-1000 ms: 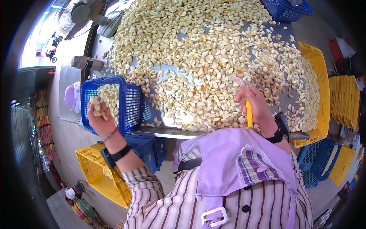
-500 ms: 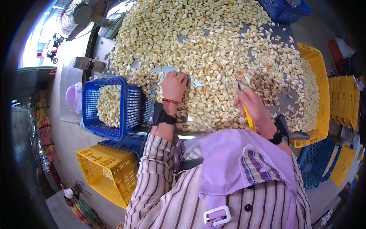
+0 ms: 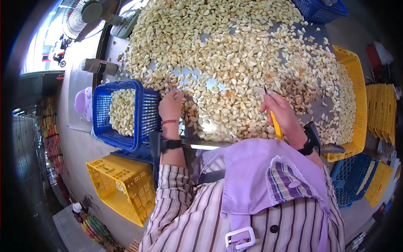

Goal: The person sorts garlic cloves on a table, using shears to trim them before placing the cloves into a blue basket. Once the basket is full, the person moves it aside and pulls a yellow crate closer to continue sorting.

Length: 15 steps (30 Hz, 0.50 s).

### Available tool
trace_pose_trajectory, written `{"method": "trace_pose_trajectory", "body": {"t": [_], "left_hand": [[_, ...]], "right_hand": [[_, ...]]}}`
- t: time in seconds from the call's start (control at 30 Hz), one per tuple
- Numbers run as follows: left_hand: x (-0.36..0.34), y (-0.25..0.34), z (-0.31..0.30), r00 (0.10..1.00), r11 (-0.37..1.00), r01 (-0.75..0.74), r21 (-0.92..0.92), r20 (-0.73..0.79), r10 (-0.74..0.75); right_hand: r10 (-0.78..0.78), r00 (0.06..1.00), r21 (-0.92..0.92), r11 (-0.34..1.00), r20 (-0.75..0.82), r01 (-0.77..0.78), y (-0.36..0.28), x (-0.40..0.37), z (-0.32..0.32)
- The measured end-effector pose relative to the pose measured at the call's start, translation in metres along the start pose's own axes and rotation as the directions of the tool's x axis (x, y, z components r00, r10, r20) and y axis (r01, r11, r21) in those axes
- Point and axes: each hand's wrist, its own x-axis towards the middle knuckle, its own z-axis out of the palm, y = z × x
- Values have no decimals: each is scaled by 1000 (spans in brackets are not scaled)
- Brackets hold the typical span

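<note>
A wide layer of pale garlic-like cloves [image 3: 243, 63] is spread over a metal table. My left hand [image 3: 171, 107], fingers curled, is beside the right wall of a blue basket [image 3: 140, 113] that holds more cloves [image 3: 121, 112]; what its fingers hold, if anything, is hidden. Over the cloves at the right, my right hand [image 3: 280, 114] is closed on a knife with a yellow handle [image 3: 275, 125], its dark blade pointing up and away from me. Darker brownish cloves [image 3: 300, 94] lie just beyond that hand.
A yellow crate [image 3: 360, 101] holds cloves at the table's right edge. A fan [image 3: 92, 12], a bottle [image 3: 99, 66] and a purple cloth item [image 3: 84, 103] are at the left. Below are a yellow basket [image 3: 121, 180] and blue crates [image 3: 350, 176]. Another blue basket [image 3: 321, 11] stands at the top right.
My left hand has moved left and slightly down, from the middle cloves to beside the blue basket. My right hand still holds the knife in nearly the same place. The view has shifted slightly.
</note>
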Motion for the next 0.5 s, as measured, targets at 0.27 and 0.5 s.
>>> {"method": "trace_pose_trajectory", "body": {"t": [0.27, 0.5], "left_hand": [[19, -20, 21, 862, 500, 508, -702, 403, -309], [1, 18, 3, 962, 995, 104, 12, 253, -103]], "right_hand": [[-37, 999, 39, 999, -31, 38, 1, -6, -13], [-16, 1000, -11, 1000, 21, 17, -3, -7, -5]]}}
